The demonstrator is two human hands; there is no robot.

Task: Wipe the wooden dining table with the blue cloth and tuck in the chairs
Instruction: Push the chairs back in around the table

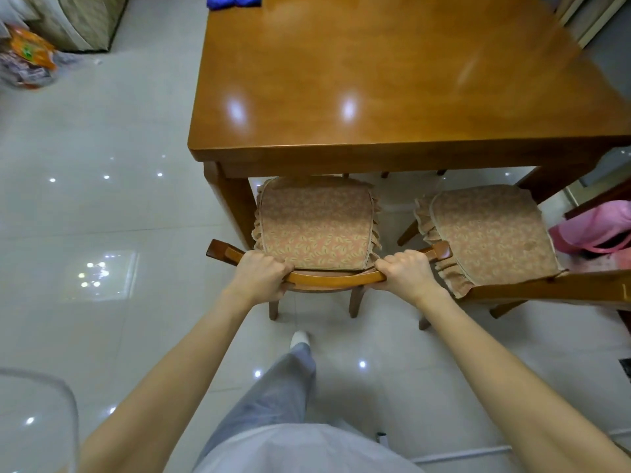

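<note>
Wooden chair [316, 230] sits partly under the worktop [375, 80], at its near edge by the left corner. My left hand [263, 273] and right hand [404, 273] both grip its top rail [336, 278], fingers curled round it. Blue cloth [232, 1] lies at the worktop's far left corner. I think a crooked push could bump the chair into the leg [232, 206] on its left, or into the other chair [491, 230] just beside it, which is not tucked in yet.
</note>
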